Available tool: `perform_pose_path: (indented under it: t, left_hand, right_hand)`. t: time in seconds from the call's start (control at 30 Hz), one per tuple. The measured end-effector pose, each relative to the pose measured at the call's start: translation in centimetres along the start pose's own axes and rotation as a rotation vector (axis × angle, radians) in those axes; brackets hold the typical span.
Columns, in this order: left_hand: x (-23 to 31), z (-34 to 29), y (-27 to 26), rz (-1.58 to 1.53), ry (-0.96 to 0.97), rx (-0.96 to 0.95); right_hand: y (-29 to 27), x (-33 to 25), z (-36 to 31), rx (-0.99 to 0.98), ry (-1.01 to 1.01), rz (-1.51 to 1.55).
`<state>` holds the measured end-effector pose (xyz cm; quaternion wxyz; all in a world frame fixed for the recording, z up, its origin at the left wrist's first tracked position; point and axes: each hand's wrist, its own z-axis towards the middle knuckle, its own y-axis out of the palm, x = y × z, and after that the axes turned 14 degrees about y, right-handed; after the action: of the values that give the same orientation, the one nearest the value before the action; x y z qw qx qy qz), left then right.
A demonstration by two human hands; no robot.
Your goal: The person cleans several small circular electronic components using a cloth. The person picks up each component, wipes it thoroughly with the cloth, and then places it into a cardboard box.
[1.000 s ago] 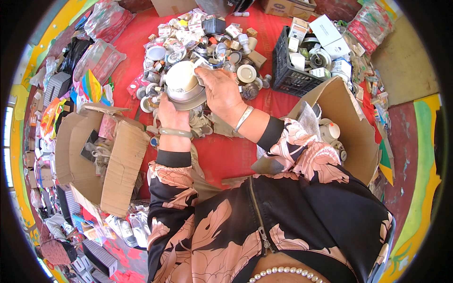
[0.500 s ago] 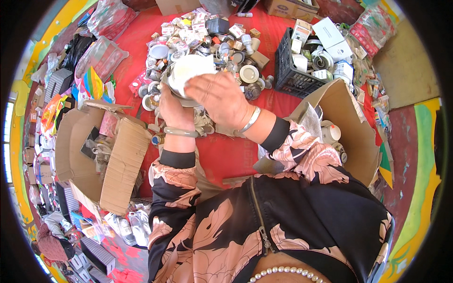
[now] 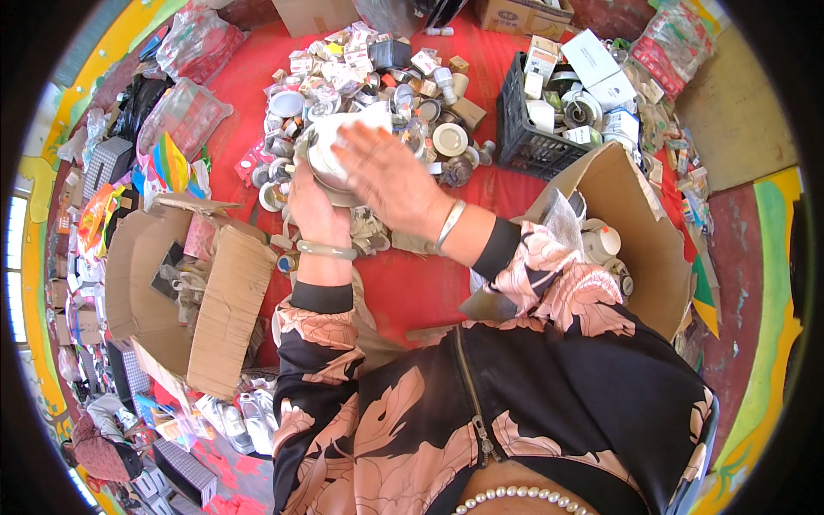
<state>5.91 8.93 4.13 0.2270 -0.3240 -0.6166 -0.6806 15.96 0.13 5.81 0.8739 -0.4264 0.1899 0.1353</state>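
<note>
Left hand: (image 3: pixel 315 202) curled around the near left side of a round white fixture with a grey rim (image 3: pixel 324 167), gripping it; fingertips partly hidden. Pale bangle (image 3: pixel 326 250) at the wrist.
Right hand: (image 3: pixel 395 180) palm down, nearly flat, fingers outstretched and slightly blurred, laid over the fixture's upper face; contact underneath hidden. Silver-coloured bracelet (image 3: pixel 451 225).
Fixture: raised between both hands, in front of the chest, at the near edge of the heap in this view.
White sheet: thin, angular-edged (image 3: pixel 375 115), on the fixture's far side by the right fingers; cloth or paper, cannot tell.
Heap: mixed pile of small cartons and round pale fittings (image 3: pixel 348 81), beyond the hands on a red ground sheet (image 3: pixel 403 287).
Crate: black slatted plastic crate (image 3: pixel 542 154), right of the heap, filled with cartons and fittings.
Boxes: uncovered brown cardboard box (image 3: pixel 227 309) to the left; larger brown cardboard carton (image 3: pixel 657 232) to the right, pale items inside.
</note>
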Motion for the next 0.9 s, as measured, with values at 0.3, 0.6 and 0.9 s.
perform_pose_path:
  t: [0.3, 0.6, 0.9]
  left_hand:
    - [-0.1, -0.7, 0.6, 0.101, 0.057, -0.051]
    - [-0.2, 0.3, -0.2, -0.027, -0.046, -0.023]
    - [-0.2, 2.7, -1.7, -0.112, -0.175, 0.106]
  right_hand:
    - [0.6, 2.6, 0.8, 0.047, 0.281, 0.275]
    - [0.4, 8.2, 2.6, 0.083, 0.463, -0.205]
    - [-2.5, 8.3, 3.1, 0.594, 0.605, 0.901]
